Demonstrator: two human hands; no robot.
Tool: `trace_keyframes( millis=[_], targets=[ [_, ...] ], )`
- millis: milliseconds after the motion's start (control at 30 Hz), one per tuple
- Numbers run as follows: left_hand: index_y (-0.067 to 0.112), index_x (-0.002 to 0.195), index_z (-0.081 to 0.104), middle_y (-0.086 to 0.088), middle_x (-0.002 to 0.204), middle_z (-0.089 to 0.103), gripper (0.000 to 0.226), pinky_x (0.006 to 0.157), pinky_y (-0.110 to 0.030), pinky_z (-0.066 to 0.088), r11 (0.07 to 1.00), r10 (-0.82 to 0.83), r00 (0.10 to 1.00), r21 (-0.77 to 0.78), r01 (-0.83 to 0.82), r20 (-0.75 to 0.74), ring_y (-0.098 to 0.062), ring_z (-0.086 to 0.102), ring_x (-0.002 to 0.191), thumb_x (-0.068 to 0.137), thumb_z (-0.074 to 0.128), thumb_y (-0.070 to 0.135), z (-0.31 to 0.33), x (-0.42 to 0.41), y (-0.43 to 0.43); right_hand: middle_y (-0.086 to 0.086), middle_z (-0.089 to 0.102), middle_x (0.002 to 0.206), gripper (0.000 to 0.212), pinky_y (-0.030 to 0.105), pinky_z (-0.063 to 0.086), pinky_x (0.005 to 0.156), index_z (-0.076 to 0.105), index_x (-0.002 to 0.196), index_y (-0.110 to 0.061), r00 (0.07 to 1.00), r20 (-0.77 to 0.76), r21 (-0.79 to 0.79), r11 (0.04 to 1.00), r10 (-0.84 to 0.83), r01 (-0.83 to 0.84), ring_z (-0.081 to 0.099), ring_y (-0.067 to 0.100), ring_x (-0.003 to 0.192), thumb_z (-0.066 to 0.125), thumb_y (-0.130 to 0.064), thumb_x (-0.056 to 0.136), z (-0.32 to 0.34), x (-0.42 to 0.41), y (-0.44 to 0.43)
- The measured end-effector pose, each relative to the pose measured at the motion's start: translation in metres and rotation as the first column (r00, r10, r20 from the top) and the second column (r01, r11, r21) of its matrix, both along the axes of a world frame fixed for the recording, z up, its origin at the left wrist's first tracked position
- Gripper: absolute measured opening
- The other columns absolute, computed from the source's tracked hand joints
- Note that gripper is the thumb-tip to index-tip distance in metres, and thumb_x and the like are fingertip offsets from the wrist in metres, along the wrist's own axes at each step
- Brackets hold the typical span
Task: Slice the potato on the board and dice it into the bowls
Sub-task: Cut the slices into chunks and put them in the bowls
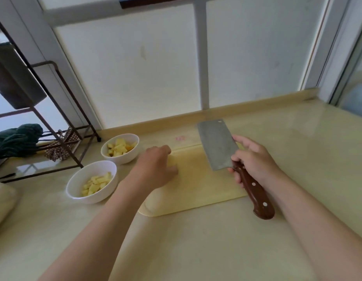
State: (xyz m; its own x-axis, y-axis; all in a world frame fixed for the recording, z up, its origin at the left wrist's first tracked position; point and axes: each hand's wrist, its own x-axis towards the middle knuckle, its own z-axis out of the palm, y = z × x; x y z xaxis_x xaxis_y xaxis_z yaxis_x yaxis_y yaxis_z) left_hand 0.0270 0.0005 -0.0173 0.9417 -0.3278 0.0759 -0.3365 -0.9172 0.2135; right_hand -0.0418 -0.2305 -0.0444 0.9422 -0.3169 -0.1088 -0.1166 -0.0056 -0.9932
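Right hand grips cleaver over board; left hand rests on it.

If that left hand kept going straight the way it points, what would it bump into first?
Probably the raised back ledge, beyond the cutting board. The cleaver sits just right of that line; depth is unclear.

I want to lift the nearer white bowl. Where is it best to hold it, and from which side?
Probably pinch the nearer bowl at the bare rim on its left side, from the left: it stands upright, potato pieces lie low inside, and the left hand and cutting board crowd its right. The right hand holds the cleaver.
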Motion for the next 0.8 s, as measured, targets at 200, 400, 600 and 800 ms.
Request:
trace_keyframes(
  millis=[200,400,600,800],
  targets=[
    [0.022,0.134,0.045,0.000,0.123,0.053,0.059,0.080,-0.032,0.048,0.996,-0.072,0.996,-0.059,0.069,-0.052,-0.021,0.053,0.107,0.083,0.065,0.045,0.003,-0.008,-0.030,0.011,0.061,0.057,0.061,0.025,0.042,0.038,0.054,0.143,-0.032,0.999,0.007,0.056,0.998,-0.036,0.036,0.051,0.023,0.039,0.047,0.003,0.093,0.000,-0.001,-0.007],
    [0.012,0.103,0.053,-0.006,0.107,0.054,0.036,0.066,-0.031,0.044,0.991,0.062,0.998,0.120,-0.059,-0.018,-0.023,0.055,0.090,0.084,0.064,0.041,0.007,0.008,-0.007,0.009,0.061,0.055,0.061,0.026,0.042,0.038,0.054,0.142,-0.033,1.000,0.007,0.063,0.998,-0.024,0.024,0.051,0.023,0.039,0.047,0.002,0.093,-0.002,0.002,-0.006],
    [0.013,0.076,0.046,-0.002,0.080,0.052,0.040,0.049,-0.028,0.029,0.985,0.133,0.991,0.110,-0.129,-0.021,-0.014,0.046,0.065,0.081,0.069,0.046,0.008,0.025,0.002,0.010,0.060,0.056,0.062,0.027,0.042,0.038,0.055,0.144,-0.032,1.000,0.002,0.061,0.998,-0.021,0.021,0.051,0.023,0.040,0.046,0.003,0.093,-0.002,0.002,-0.006],
    [0.013,0.102,0.052,-0.003,0.096,0.059,0.043,0.067,-0.035,0.048,0.992,0.106,0.988,0.054,-0.113,0.113,-0.022,0.054,0.084,0.085,0.062,0.051,0.006,0.021,-0.002,0.010,0.060,0.056,0.062,0.027,0.042,0.038,0.054,0.145,-0.031,1.000,0.002,0.077,0.997,-0.017,0.016,0.051,0.023,0.041,0.047,0.002,0.093,-0.002,0.001,-0.008]
  ],
)
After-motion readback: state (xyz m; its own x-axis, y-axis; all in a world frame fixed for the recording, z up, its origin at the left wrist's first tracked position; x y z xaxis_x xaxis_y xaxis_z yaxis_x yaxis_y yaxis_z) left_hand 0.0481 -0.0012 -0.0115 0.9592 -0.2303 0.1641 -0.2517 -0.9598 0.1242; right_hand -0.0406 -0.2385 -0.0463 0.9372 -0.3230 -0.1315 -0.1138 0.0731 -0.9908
